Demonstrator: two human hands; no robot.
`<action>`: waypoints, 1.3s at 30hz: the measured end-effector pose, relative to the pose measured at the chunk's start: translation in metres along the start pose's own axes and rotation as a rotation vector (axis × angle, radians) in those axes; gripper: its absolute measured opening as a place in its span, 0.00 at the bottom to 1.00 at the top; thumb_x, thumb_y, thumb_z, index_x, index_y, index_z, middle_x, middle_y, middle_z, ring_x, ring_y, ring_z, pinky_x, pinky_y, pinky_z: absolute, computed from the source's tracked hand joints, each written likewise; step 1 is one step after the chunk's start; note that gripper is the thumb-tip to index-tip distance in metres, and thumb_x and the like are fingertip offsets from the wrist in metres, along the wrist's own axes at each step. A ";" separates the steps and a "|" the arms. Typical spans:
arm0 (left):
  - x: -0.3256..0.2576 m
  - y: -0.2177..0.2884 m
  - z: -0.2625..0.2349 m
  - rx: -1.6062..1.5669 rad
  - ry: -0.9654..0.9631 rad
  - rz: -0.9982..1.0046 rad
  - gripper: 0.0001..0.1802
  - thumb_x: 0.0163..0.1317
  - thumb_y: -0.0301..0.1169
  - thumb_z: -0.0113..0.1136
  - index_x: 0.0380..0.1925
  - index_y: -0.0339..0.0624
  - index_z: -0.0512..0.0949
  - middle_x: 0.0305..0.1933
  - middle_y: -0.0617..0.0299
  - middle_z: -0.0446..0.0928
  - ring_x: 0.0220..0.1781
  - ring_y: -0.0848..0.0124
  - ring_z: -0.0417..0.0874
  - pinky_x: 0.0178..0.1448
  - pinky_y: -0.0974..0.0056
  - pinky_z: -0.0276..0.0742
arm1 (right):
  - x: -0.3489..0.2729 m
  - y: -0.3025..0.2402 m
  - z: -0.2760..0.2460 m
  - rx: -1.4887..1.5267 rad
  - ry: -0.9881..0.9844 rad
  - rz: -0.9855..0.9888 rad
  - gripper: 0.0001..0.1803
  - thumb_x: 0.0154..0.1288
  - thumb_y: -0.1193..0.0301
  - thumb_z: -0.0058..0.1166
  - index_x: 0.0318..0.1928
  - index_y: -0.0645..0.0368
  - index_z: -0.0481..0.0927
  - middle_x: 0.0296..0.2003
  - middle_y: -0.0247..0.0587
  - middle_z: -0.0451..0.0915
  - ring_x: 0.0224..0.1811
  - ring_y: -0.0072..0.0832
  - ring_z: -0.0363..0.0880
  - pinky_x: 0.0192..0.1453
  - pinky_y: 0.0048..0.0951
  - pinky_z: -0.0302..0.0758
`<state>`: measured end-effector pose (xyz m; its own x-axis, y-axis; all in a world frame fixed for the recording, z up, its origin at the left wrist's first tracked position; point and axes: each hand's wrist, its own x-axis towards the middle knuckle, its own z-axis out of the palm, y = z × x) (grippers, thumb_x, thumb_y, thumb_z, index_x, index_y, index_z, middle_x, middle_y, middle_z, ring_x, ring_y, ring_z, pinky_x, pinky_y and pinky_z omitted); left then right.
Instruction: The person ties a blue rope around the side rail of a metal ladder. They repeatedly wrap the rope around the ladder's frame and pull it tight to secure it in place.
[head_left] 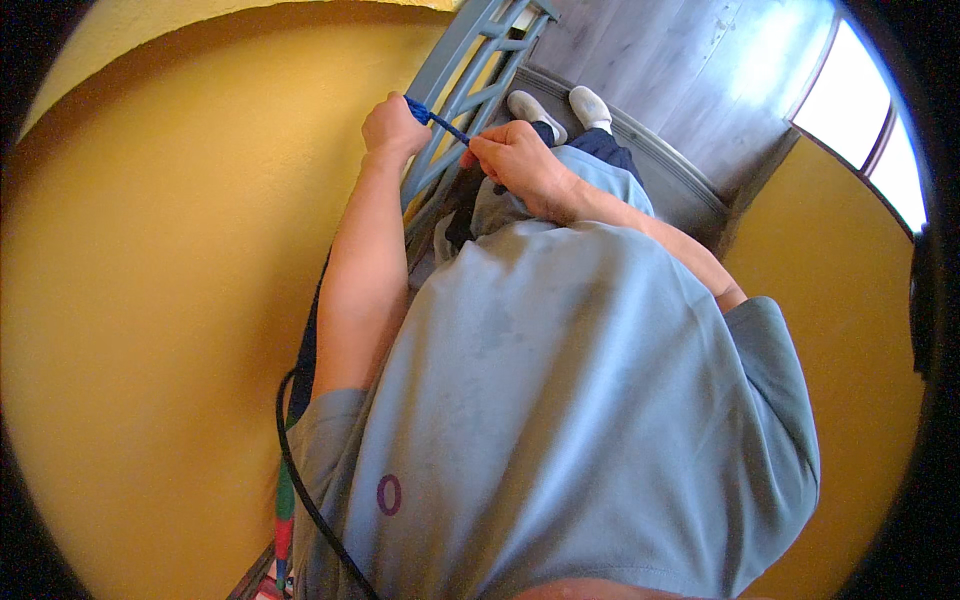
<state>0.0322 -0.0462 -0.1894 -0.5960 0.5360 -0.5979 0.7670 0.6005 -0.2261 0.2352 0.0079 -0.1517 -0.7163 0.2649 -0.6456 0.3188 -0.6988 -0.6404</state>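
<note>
A blue cord (449,128) stretches tight between my two hands. Its bunched or wound part (418,110) sits against the grey-blue railing (434,80), right by my left hand. My left hand (393,128) is closed at the outer side of that rail, beside the yellow wall; its fingertips are hidden, but the blue bunch shows at its finger side. Lower and to the right, my right hand (522,167) is closed with the cord's other stretch pinched in its fingers. Whether the bunch is a knot or only loops around the rail, I cannot tell.
A curved yellow wall (170,250) stands close on my left. My light shoes (590,108) rest near a grey step edge (650,140), with wood-look flooring (660,50) beyond. Bright windows (850,90) are at far right. A black cable (300,480) hangs by my left side.
</note>
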 end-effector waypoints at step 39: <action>0.086 -0.013 0.021 -1.295 -0.991 -0.170 0.32 0.66 0.47 0.32 0.35 0.27 0.78 0.31 0.46 0.81 0.32 0.58 0.84 0.36 0.58 0.82 | 0.119 0.048 -0.050 0.114 -0.143 -0.313 0.27 0.52 0.85 0.46 0.56 0.58 0.71 0.56 0.42 0.73 0.60 0.34 0.70 0.56 0.34 0.69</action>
<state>-0.0239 -0.0209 -0.2541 0.1197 0.1549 -0.9807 -0.2900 0.9501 0.1147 0.1962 0.0391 -0.2807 -0.8504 0.3879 -0.3556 0.0044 -0.6705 -0.7419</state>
